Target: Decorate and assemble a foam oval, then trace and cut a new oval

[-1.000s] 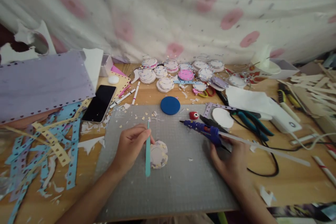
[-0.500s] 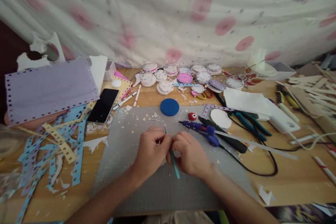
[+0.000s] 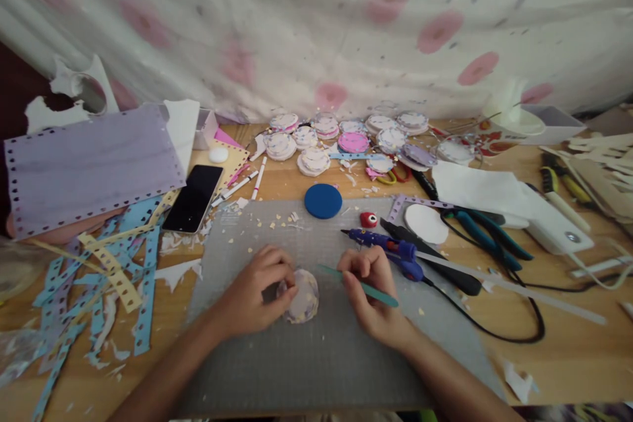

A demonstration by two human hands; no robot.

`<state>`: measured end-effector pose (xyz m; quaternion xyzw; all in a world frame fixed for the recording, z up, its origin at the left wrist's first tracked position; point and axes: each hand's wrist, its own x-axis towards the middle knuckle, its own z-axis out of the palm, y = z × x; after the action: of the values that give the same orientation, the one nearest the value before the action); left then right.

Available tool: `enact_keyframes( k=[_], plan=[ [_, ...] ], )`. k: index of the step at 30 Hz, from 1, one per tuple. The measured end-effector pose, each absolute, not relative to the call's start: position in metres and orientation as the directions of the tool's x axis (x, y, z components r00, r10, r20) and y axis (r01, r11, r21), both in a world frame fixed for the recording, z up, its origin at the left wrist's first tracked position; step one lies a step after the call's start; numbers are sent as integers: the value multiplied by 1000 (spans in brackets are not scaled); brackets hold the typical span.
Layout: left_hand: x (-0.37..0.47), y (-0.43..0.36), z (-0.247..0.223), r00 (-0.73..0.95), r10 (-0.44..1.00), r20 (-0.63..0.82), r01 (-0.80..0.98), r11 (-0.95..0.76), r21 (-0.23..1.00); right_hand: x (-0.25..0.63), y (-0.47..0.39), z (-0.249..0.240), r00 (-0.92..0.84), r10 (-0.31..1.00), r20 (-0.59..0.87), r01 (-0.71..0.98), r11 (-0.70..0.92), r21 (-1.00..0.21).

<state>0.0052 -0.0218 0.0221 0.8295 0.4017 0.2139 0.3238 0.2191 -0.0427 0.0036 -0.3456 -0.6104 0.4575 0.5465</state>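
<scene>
While the decorated disc [image 3: 304, 298] lies flat on the grey mat [image 3: 257, 369], its left rim is met by the curled thumb and fingers of the left hand [image 3: 260, 290]; whether the rim is actually pinched cannot be told. The teal stick [image 3: 380, 295] is held in the right hand [image 3: 368, 290], fingers closed, thin end pointed toward the disc but apart from it.

Status: face of the disc is covered with pale pattern, rim pieces are seen around most of it. Left part is hidden by fingers, so full coverage can't be confirmed. Similar layered discs [image 3: 314, 161] are grouped at the rear and look further along, judging by their stacked layers. One plain white disc [image 3: 426, 223] is undecorated on the visible face.

Edges/room: mat surface is exposed between the hands and toward the front edge, so short sideways moves look easy. Right side is tighter: the glue gun [image 3: 373, 239] is placed just beyond the right hand, its long glue stick [image 3: 524, 287] projecting over the table, black cord [image 3: 475, 326] looped past the mat's right edge. Black-handled tool [image 3: 459, 280] lies alongside. Blue disc [image 3: 323, 201] and red bead [image 3: 368, 219] are set at the back of the mat; paper strips [image 3: 147, 297] are piled off its left edge.
</scene>
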Motion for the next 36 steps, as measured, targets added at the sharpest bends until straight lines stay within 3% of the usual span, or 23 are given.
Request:
enact_keyframes(
  k=[5, 10, 20, 36],
  plan=[
    [10, -9, 12, 671, 736, 93, 398, -463, 792, 220, -42, 7, -187, 950, 252, -145, 227, -963],
    [6, -6, 6, 649, 747, 144, 337, -452, 826, 227, -39, 4, -217, 955, 202, -159, 169, -973],
    [4, -9, 8, 638, 758, 136, 348, -442, 827, 229, -40, 4, -346, 936, 73, -220, -5, -975],
    [3, -7, 8, 638, 757, 141, 301, -414, 859, 229, -42, 3, -385, 920, 75, -260, -30, -965]
  ],
)
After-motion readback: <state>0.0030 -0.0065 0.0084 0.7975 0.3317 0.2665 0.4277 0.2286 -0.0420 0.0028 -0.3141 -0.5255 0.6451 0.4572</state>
